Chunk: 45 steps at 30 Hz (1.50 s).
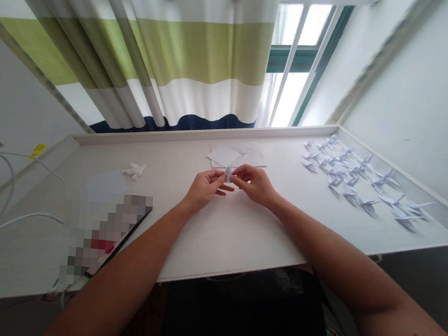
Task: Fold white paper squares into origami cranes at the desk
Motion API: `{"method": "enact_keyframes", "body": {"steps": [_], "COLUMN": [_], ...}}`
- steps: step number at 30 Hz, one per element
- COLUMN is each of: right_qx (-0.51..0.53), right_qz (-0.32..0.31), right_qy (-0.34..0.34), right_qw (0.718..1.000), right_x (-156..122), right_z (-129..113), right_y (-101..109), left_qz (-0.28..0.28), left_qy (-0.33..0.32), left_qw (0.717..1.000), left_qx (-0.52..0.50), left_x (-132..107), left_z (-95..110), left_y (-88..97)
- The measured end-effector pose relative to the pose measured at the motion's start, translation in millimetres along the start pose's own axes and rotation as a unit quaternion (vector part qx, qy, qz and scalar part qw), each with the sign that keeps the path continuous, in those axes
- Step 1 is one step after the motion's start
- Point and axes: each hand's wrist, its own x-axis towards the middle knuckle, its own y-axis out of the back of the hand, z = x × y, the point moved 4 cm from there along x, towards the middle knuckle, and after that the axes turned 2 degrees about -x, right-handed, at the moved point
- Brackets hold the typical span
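Note:
Between my two hands is a small piece of folded white paper (228, 174), narrow and pointed at the top. My left hand (206, 188) pinches it from the left, with the lower fingers stretched out beneath. From the right, my right hand (257, 185) grips its other side between thumb and forefinger. The paper is held above the white desk (217, 240). Just behind it lie a white paper square (222, 156) and a printed sheet or booklet (254, 155). Its finer folds are too small to make out.
Several folded paper cranes (353, 171) stand on the desk's right side. Crumpled white paper (135, 170) and a pale sheet (105, 185) lie at left, near a blurred-out device (141, 218). White cables (10, 186) cross the left edge. A striped curtain (198, 51) hangs behind.

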Motion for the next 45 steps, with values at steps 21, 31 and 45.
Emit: {"method": "enact_keyframes", "body": {"steps": [21, 31, 45], "right_qx": [-0.012, -0.014, -0.015], "right_qz": [-0.003, -0.016, -0.024], "right_qy": [0.004, 0.005, 0.000], "right_qw": [1.000, 1.000, 1.000], "right_x": [-0.6, -0.1, 0.1], "right_z": [-4.1, -2.6, -0.6], "right_y": [3.3, 1.2, 0.6], "left_qz": [-0.008, -0.001, 0.001], "left_qy": [-0.021, -0.014, -0.001], "left_qw": [1.000, 1.000, 1.000], "left_qx": [0.002, 0.020, 0.020], "left_x": [-3.1, -3.2, -3.1], "left_z": [6.1, 6.3, 5.3], "left_y": [-2.1, -0.4, -0.3]}}
